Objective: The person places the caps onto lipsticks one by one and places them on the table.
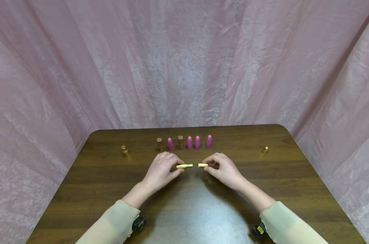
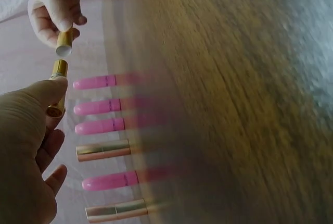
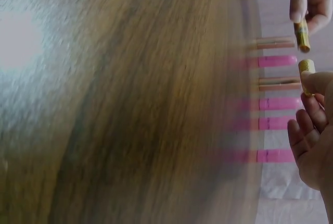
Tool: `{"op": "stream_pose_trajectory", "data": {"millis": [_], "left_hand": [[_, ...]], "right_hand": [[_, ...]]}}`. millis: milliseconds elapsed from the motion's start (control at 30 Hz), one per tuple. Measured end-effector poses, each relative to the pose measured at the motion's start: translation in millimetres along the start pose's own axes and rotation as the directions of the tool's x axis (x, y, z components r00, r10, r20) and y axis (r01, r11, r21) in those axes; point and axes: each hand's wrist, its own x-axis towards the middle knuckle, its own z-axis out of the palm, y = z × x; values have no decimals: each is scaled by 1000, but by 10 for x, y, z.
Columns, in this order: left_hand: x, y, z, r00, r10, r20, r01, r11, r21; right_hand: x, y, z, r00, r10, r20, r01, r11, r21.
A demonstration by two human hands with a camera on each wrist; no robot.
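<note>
My left hand (image 1: pixel 162 171) pinches a gold lipstick base (image 1: pixel 184 166) between thumb and fingers, holding it level above the table. Opposite it, my right hand (image 1: pixel 224 170) pinches a gold lipstick cap (image 1: pixel 202 165), its open end facing the base. A small gap separates the two pieces. In the left wrist view the cap (image 2: pixel 64 41) shows a pale, hollow mouth, and the base (image 2: pixel 60 67) points at it. The right wrist view shows the same base (image 3: pixel 302 37) and cap (image 3: pixel 307 67) apart but nearly in line.
Behind my hands stands a row of pink lipstick tubes (image 1: pixel 197 142) and two rose-gold tubes (image 1: pixel 180 142). Another gold lipstick base (image 1: pixel 125 150) stands at the left of the wooden table (image 1: pixel 90 183), and a gold cap (image 1: pixel 265 149) at the right. Pink curtains (image 1: pixel 184 67) surround the table.
</note>
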Motion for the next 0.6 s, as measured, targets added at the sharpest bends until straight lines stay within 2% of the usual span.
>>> {"op": "stream_pose_trajectory", "data": {"millis": [167, 600], "left_hand": [[29, 35, 31, 1000, 14, -3, -14, 1000, -10], [74, 104, 76, 999, 2, 38, -1, 1000, -19]], "right_hand": [[13, -41, 39, 1000, -8, 12, 7, 1000, 13], [17, -86, 88, 1000, -16, 21, 16, 1000, 26]]}}
